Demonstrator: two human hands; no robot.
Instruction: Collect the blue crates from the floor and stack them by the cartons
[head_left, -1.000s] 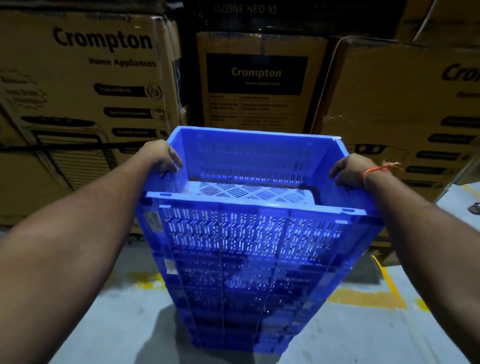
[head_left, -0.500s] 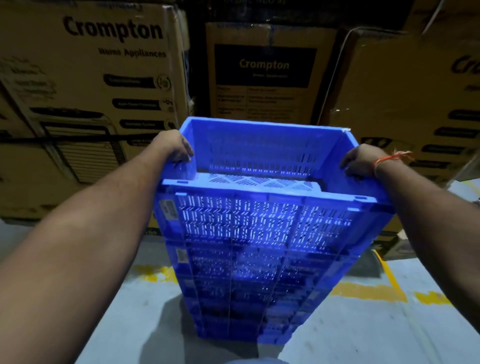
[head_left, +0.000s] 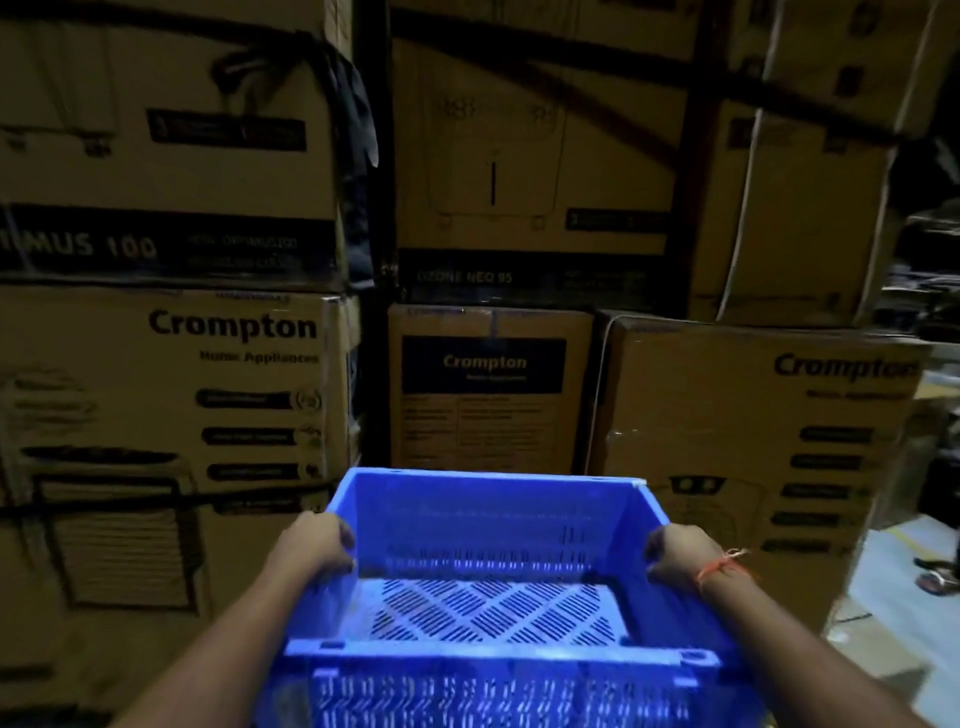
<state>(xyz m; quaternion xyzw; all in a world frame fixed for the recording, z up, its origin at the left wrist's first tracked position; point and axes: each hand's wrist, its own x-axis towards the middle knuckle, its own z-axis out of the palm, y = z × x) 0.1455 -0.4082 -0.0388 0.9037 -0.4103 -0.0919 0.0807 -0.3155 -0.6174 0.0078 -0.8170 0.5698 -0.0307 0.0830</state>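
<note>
A blue slotted crate (head_left: 488, 512) fills the lower middle of the head view, open side up, with nothing inside. My left hand (head_left: 318, 545) grips its left rim and my right hand (head_left: 675, 558), with an orange thread at the wrist, grips its right rim. Whatever stands under this crate is cut off by the frame's bottom edge. Brown Crompton cartons (head_left: 488, 384) stand right behind the crate, stacked in two tiers.
A large carton (head_left: 171, 395) stands at the left and another (head_left: 753, 426) at the right of the crate. Grey floor (head_left: 893, 603) shows at the far right, with sandals (head_left: 935, 577) lying on it.
The view has tilted up, so more cartons show and the stack of crates below has dropped out of frame. Both hands still grip the top crate's rims.
</note>
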